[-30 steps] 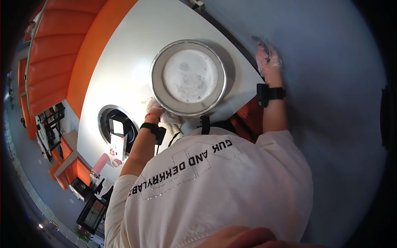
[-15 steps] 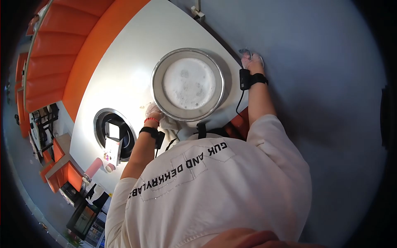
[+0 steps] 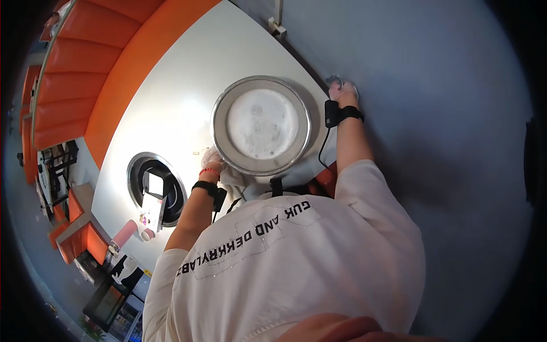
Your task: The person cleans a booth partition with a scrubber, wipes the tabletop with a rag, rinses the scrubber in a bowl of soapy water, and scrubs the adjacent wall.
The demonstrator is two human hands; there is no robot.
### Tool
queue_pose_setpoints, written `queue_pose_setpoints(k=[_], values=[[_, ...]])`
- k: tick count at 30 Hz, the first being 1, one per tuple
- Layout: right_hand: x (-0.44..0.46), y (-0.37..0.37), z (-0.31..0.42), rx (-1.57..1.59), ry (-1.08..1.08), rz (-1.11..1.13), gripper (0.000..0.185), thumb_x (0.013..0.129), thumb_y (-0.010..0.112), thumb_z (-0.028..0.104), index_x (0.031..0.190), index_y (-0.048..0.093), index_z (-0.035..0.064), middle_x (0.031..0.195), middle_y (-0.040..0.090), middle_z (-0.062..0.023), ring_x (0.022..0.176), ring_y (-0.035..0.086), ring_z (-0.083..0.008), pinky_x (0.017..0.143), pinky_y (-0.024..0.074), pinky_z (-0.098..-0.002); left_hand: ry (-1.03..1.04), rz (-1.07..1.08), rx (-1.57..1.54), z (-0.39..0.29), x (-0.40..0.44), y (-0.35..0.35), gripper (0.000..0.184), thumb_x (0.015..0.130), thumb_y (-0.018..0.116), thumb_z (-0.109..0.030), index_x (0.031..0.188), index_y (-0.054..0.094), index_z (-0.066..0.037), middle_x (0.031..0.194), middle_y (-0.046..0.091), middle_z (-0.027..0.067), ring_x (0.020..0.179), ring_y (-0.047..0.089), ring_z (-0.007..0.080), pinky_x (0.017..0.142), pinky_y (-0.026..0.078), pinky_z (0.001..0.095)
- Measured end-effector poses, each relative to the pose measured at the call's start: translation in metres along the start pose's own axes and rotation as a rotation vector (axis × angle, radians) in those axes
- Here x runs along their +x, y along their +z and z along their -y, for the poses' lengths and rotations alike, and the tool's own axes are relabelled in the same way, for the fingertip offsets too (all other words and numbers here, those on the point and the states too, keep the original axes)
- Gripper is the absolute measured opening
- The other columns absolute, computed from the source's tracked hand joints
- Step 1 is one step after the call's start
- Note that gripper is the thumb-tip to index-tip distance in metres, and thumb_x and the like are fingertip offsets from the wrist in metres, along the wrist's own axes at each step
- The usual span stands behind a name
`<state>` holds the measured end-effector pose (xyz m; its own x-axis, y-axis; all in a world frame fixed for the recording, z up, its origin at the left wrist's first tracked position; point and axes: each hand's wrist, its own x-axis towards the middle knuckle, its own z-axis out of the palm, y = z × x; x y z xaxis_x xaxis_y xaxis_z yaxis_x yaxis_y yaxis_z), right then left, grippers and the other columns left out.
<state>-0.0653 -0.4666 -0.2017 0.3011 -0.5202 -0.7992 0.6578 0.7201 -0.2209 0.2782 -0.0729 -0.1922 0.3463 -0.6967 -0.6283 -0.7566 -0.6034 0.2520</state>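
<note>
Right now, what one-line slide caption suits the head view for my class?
Gloved left fingers beside a metal basin of white foam; right fingers near the edge of the white table.

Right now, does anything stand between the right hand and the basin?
Nothing visible does: between the right hand and the basin I see only a strip of table and its edge.

Basin (image 3: pixel 219 128) on table (image 3: pixel 171 97), foam (image 3: pixel 261 124) inside; bowl (image 3: pixel 130 178) to its left
</note>
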Motion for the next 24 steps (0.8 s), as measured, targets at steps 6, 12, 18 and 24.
queue_pose_setpoints(k=[6, 12, 18, 24], values=[[-0.015, 0.05, 0.01, -0.102, -0.003, 0.221, 0.024, 0.095, 0.046, 0.019, 0.077, 0.052, 0.0041, 0.063, 0.047, -0.008, 0.049, 0.04, -0.0179, 0.041, 0.0348, -0.0299, 0.116, -0.046, 0.007, 0.026, 0.018, 0.024, 0.032, 0.076, 0.07, -0.031, 0.102, 0.07, -0.012, 0.106, 0.068, 0.0141, 0.1, 0.063, 0.035, 0.082, 0.052, 0.0425], [-0.054, 0.113, 0.003, -0.117, -0.109, 0.151, 0.029, 0.096, 0.045, 0.021, 0.076, 0.054, 0.0023, 0.064, 0.052, -0.0092, 0.051, 0.048, -0.0156, 0.042, 0.0361, -0.0268, -0.07, 0.046, 0.05, 0.005, 0.019, 0.005, 0.029, 0.076, 0.07, -0.028, 0.098, 0.071, -0.011, 0.103, 0.069, 0.015, 0.098, 0.064, 0.0351, 0.082, 0.053, 0.0431], [0.113, 0.009, 0.004, -0.136, -0.031, 0.045, 0.026, 0.092, 0.052, 0.025, 0.087, 0.055, -0.0004, 0.061, 0.046, -0.0055, 0.046, 0.042, -0.0155, 0.043, 0.0346, -0.0262, -0.18, 0.01, -0.063, -0.028, -0.004, -0.025, 0.028, 0.078, 0.068, -0.028, 0.099, 0.071, -0.01, 0.106, 0.068, 0.0154, 0.099, 0.065, 0.0334, 0.083, 0.053, 0.0409], [-0.018, 0.187, 0.008, -0.217, 0.132, 0.578, 0.024, 0.095, 0.043, 0.018, 0.08, 0.054, 0.0031, 0.06, 0.045, -0.0028, 0.049, 0.042, -0.0139, 0.044, 0.0366, -0.0276, -0.054, 0.016, -0.143, 0.02, 0.019, 0.021, 0.036, 0.083, 0.061, -0.039, 0.094, 0.071, -0.007, 0.099, 0.069, 0.0187, 0.09, 0.066, 0.036, 0.076, 0.051, 0.0431]])
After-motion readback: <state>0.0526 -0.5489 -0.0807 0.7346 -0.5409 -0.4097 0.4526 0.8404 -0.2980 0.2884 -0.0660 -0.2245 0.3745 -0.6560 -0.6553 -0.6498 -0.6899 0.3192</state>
